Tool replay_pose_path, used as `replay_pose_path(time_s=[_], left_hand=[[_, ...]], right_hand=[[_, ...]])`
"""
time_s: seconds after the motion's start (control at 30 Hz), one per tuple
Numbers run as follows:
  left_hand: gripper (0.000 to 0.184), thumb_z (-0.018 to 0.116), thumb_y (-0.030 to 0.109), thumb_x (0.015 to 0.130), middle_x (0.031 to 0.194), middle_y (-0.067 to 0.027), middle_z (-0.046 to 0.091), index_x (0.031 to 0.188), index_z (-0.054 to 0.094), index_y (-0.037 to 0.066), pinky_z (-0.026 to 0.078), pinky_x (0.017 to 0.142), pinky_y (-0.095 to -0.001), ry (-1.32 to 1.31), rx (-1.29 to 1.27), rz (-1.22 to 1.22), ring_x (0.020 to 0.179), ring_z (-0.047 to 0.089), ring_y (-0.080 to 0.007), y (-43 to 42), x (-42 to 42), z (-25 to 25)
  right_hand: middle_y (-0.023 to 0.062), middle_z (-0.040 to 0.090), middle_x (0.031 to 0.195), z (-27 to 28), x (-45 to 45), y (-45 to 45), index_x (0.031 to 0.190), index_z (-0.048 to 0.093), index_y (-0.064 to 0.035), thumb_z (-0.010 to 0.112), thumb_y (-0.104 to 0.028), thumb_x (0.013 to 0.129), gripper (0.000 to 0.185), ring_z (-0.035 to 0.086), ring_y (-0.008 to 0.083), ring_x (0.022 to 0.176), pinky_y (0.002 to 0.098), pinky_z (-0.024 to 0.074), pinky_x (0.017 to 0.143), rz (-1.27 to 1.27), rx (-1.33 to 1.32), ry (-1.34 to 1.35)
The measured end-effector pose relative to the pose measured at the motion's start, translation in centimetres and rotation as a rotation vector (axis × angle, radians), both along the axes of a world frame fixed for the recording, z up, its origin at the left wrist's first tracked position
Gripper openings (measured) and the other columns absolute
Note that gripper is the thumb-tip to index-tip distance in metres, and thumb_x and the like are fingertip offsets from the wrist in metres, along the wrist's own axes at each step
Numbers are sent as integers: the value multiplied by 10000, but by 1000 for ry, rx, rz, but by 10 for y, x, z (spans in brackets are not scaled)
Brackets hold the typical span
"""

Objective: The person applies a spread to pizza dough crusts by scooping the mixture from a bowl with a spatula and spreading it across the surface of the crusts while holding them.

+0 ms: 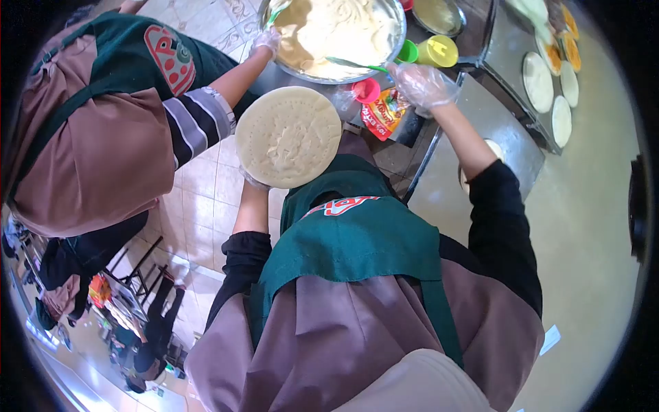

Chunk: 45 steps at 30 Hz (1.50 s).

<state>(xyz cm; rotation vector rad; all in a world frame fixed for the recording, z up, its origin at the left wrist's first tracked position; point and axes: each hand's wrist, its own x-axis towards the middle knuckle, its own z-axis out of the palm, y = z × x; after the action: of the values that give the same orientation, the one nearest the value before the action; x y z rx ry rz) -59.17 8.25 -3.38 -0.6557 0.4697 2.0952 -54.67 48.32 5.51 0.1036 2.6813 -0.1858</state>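
A round flat dough base [288, 137] with small holes rests on my left hand [254, 180], which is mostly hidden beneath it. My right hand [420, 84], in a clear plastic glove, is closed on the handle of a green utensil [357, 64]. The utensil's other end reaches over a large metal bowl [401, 42] of pale creamy mixture [329, 34]. At the bowl's left side, a co-worker's gloved hand [266, 41] holds another utensil.
Right of the bowl stand a yellow cup [438, 51], a green cup [408, 51] and a pink cup [366, 90] near a red-yellow packet [384, 114]. Several round bases lie on a metal surface [511, 75]. A co-worker [103, 137] stands close at left.
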Motion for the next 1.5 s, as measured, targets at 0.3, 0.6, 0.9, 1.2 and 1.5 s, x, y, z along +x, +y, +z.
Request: replay_pose_path(time_s=[0.3, 0.6, 0.9, 1.2, 1.5], left_hand=[[516, 370, 434, 944, 1336, -105, 472, 1341, 415, 107, 435, 965, -455, -74, 48, 17, 1161, 500, -254, -4, 3, -18], [510, 381, 431, 942, 1319, -104, 493, 1329, 436, 104, 441, 958, -447, -89, 85, 0, 1145, 513, -244, -8, 5, -30], [504, 403, 430, 934, 1242, -111, 561, 1283, 492, 79, 476, 907, -453, -71, 33, -22, 1088, 557, -262, 8, 1, -9], [498, 406, 406, 935, 1229, -135, 566, 1269, 503, 50, 472, 912, -467, -121, 94, -23, 1070, 569, -290, 16, -4, -11], [479, 402, 374, 935, 1221, -161, 566, 1246, 519, 30, 466, 915, -485, -82, 104, 20, 1063, 574, -304, 41, 4, 2]], right_hand=[[184, 640, 896, -87, -79, -27, 1051, 551, -61, 444, -153, 886, 217, 646, 343, 815, 443, 524, 678, 200, -53, 173], [187, 649, 859, -144, -80, -60, 927, 621, -55, 502, -146, 858, 165, 647, 341, 799, 444, 519, 690, 47, -181, -15], [149, 659, 838, -152, -67, -56, 1096, 612, -68, 522, -156, 889, 242, 642, 224, 718, 364, 506, 670, -171, -517, -44], [-3, 542, 720, -121, -55, -63, 1256, 509, -75, 538, -209, 928, 356, 455, 91, 514, 215, 431, 510, -902, -1421, -200], [-20, 542, 706, -81, -24, -42, 1214, 520, -92, 594, -237, 899, 355, 464, 65, 502, 196, 367, 425, -1048, -1528, -250]])
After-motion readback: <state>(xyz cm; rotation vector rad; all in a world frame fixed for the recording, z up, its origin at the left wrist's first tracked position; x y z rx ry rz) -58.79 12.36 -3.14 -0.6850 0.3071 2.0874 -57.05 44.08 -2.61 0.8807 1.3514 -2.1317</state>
